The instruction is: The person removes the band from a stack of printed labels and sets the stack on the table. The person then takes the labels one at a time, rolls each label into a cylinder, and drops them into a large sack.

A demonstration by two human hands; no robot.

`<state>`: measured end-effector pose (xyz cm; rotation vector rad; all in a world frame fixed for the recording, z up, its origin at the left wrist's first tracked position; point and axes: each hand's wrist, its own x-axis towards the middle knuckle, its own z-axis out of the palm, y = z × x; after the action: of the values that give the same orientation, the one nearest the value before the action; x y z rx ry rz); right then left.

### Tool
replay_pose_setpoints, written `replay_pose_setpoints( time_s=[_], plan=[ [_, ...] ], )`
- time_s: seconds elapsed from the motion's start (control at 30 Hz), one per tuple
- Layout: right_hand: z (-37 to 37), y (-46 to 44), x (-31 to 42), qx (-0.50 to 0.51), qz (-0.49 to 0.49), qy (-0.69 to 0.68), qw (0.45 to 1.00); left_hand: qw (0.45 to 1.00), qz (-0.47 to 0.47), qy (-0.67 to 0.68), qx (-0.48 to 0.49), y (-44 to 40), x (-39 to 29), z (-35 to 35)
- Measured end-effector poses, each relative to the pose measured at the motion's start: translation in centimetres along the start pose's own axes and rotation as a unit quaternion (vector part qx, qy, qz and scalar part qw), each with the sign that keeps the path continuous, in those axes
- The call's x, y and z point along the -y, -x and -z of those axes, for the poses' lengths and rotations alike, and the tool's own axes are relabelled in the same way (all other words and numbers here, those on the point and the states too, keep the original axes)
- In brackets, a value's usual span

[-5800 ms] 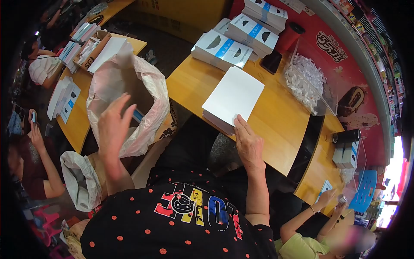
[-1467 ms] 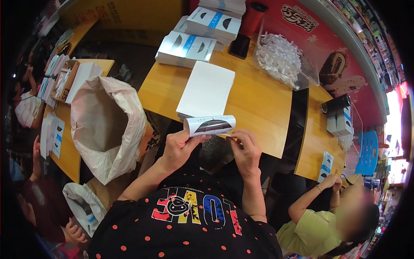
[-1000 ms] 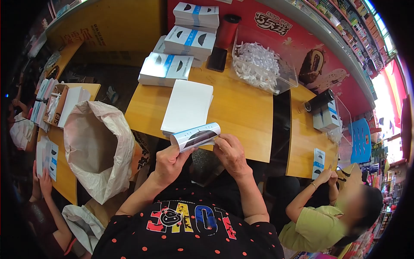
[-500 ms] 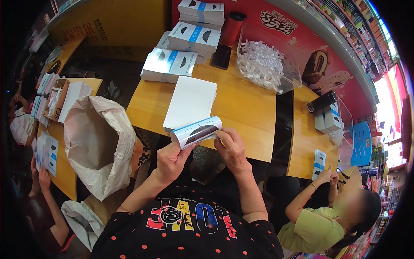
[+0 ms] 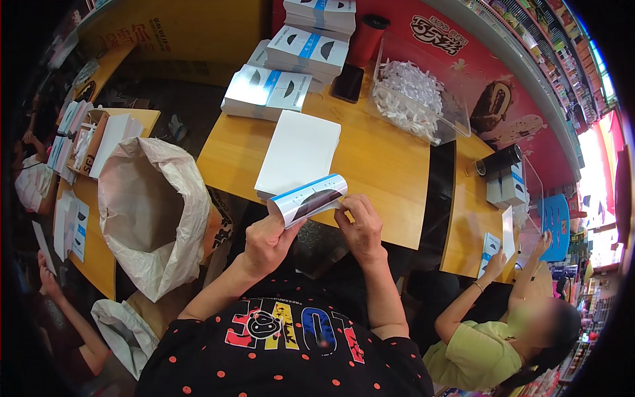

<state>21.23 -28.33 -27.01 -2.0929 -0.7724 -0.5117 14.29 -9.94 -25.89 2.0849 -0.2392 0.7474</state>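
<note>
A glossy printed sheet (image 5: 309,198), white with a blue stripe and a dark half-round print, is bent into a curl just over the table's front edge. My left hand (image 5: 268,241) grips its lower left end, fingers partly hidden behind it. At the sheet's right corner, my right hand (image 5: 362,228) is pinched closed on its edge; whether a thin strip is also between the fingers, I cannot tell. Directly beyond the sheet lies a stack of blank white sheets (image 5: 299,151). Printed stacks with blue bands (image 5: 267,91) are piled behind that.
A clear plastic bin (image 5: 413,92) of white paper strips stands at the back, with a phone (image 5: 348,84) and red tumbler (image 5: 370,38) beside it. An opened woven sack (image 5: 192,248) is at my left. Co-workers sit on both sides, handling sheets; one wears a green shirt (image 5: 473,354).
My hands keep the same hold on the curled sheet, with the right fingers shifted slightly. The right co-worker's hands have parted, one holding up a white sheet. The left co-worker has raised a sheet.
</note>
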Motion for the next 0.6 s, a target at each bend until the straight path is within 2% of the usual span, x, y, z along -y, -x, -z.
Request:
replay_pose_setpoints(
  time_s=[0.03,0.13,0.23,0.27,0.33,0.43,0.6],
  plan=[
    [0.3,0.0,0.0,0.002,0.0,-0.001,1.0,1.0,-0.011,0.0,0.0,-0.1,0.1,0.1],
    [1.5,-0.3,0.0,0.034,-0.192,-0.193,0.962,0.999,-0.031,-0.006,0.003,-0.4,0.1,0.5],
    [2.6,-0.5,-0.8,0.037,-0.287,-0.285,0.914,0.999,-0.05,-0.013,0.015,-0.3,0.4,0.7],
    [2.9,-0.7,-1.0,0.037,-0.289,-0.285,0.913,0.998,-0.061,-0.015,0.024,-0.3,0.4,0.7],
    [3.3,-0.9,-1.2,0.119,-0.334,-0.286,0.89,0.998,-0.056,-0.01,0.028,-0.3,0.1,0.7],
    [3.7,-1.4,-0.9,0.168,-0.344,-0.315,0.869,0.997,-0.058,-0.013,0.039,-0.2,0.1,0.9],
    [3.9,-1.5,-0.7,0.231,-0.317,-0.24,0.888,0.996,-0.073,-0.015,0.058,0.0,0.4,1.0]
  ],
)
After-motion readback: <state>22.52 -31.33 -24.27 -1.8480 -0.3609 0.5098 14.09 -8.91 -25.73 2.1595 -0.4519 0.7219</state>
